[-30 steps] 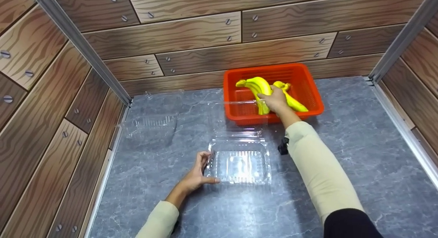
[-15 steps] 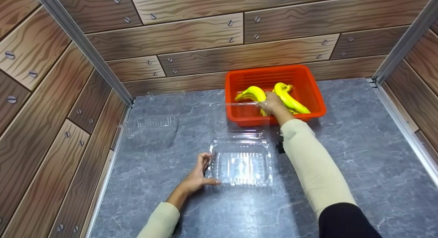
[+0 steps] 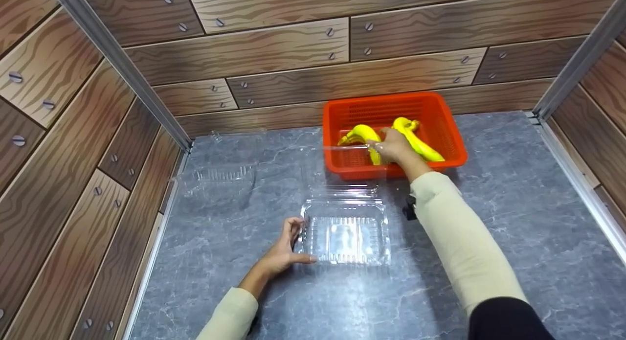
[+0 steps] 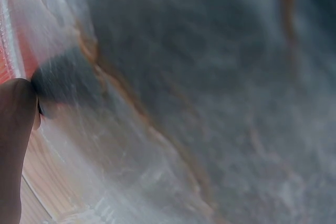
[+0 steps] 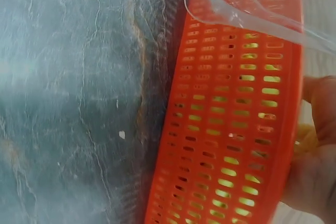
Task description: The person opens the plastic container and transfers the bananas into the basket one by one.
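A clear plastic clamshell box lies with its lid raised toward the basket in the head view. My left hand holds its left side, thumb along the near corner and fingers bent against the rim. In the left wrist view, one finger shows against clear plastic. Over the front of the red basket, my right hand is close above two bunches of yellow bananas, seen partly through the lid. Thumb and fingers stand apart in the right wrist view, with some blurred yellow beyond the hand.
Another clear plastic clamshell box stands at the left, its lid up. The raised lid of the near box overlaps the basket's front left. Wood-patterned walls enclose the grey marbled surface at the back and sides.
A banana bunch raised in my right hand one second ago has come down into the basket's left part. The right hand has since drawn slightly back and up; the left hand stays put.
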Demonstrator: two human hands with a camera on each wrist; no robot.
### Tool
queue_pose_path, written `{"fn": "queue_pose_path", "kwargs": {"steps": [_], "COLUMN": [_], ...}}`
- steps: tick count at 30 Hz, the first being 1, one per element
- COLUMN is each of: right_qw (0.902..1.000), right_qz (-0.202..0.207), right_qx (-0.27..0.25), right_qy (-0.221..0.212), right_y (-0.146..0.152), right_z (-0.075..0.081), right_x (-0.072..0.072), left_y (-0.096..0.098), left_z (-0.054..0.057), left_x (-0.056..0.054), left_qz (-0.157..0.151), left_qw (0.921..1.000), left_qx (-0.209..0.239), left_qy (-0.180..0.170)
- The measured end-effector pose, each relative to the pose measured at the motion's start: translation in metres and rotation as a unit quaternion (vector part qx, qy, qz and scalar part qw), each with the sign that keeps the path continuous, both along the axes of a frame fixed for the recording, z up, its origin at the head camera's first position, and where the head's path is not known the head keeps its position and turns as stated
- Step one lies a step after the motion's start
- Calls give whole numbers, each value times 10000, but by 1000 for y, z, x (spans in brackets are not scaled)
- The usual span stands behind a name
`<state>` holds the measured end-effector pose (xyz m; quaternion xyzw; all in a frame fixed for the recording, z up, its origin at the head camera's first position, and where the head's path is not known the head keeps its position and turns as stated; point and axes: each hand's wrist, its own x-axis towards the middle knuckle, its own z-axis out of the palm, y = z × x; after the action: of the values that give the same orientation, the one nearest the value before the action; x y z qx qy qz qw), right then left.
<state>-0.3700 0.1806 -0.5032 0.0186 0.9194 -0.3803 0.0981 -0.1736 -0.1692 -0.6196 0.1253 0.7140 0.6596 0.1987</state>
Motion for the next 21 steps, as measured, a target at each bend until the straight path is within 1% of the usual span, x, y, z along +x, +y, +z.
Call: {"fn": "queue_pose_path", "kwargs": {"steps": [3, 6, 8, 11, 13, 15, 18, 21], "right_qw": [9986, 9927, 9871, 9765, 9733, 9719, 9745, 9785], "right_qz": [-210, -359, -422, -512, -531, -484, -180, 184], "right_qx": [213, 293, 142, -137, -307, -351, -276, -71], "right_qy": [429, 1113, 1537, 2089, 2211, 2277, 2220, 2054], "right_y": [8, 16, 22, 29, 32, 33, 32, 27], "right_z": [5, 10, 13, 17, 17, 14, 6, -6], "right_x": [5, 15, 25, 48, 66, 85, 113, 137], "left_y": [0, -2, -3, -3, -2, -1, 1, 1], "left_z": [1, 2, 2, 2, 1, 0, -2, -2], "left_x": [0, 1, 2, 1, 1, 0, 0, 0], "left_qz": [-11, 6, 15, 37, 43, 42, 22, 0], "left_qw": [10000, 10000, 10000, 10000, 9999, 9999, 9998, 9998], "left_qx": [-19, -28, -45, -25, 16, 75, 113, 117], "left_qy": [24, 38, 47, 70, 109, 137, 166, 172]}}
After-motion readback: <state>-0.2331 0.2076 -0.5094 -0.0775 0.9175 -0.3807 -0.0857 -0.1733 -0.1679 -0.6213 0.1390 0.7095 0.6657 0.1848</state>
